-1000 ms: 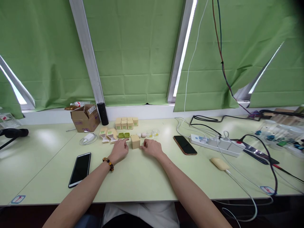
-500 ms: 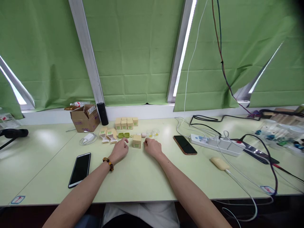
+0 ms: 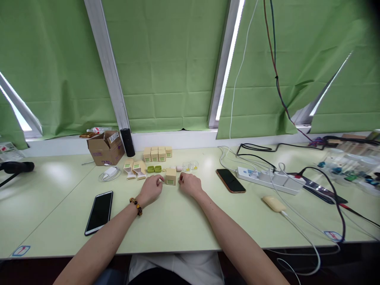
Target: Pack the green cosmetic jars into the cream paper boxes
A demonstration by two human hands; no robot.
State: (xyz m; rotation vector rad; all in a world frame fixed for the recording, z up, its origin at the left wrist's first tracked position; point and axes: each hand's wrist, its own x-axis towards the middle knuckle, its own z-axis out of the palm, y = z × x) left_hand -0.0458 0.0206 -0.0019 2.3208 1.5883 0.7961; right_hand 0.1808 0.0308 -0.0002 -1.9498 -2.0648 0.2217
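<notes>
A small light-brown cardboard box (image 3: 170, 177) with a green-edged label stands upright on the table between my hands. To its left, my left hand (image 3: 152, 188) rests with its fingers loosely curled, wearing a bead bracelet; nothing shows in it. My right hand (image 3: 190, 184) lies just right of the box, its fingers bent inward with nothing visible in them. Both hands appear slightly apart from the box. Behind them sit two small green open containers (image 3: 154, 169), a pale pink small item (image 3: 179, 168) and clear round containers (image 3: 190, 166) with yellow bits.
Several closed boxes (image 3: 157, 153) stand in rows behind; opened boxes (image 3: 135, 169) lie left. A phone (image 3: 99, 213) is at the left, another phone (image 3: 230, 181) at the right. A power strip (image 3: 271, 180), cables, a carton (image 3: 106, 148) and a black cylinder (image 3: 127, 142) are farther out.
My left hand has moved slightly right, closer to the box, with its fingers turned in more. My right hand has barely shifted toward the box, which stays where it was.
</notes>
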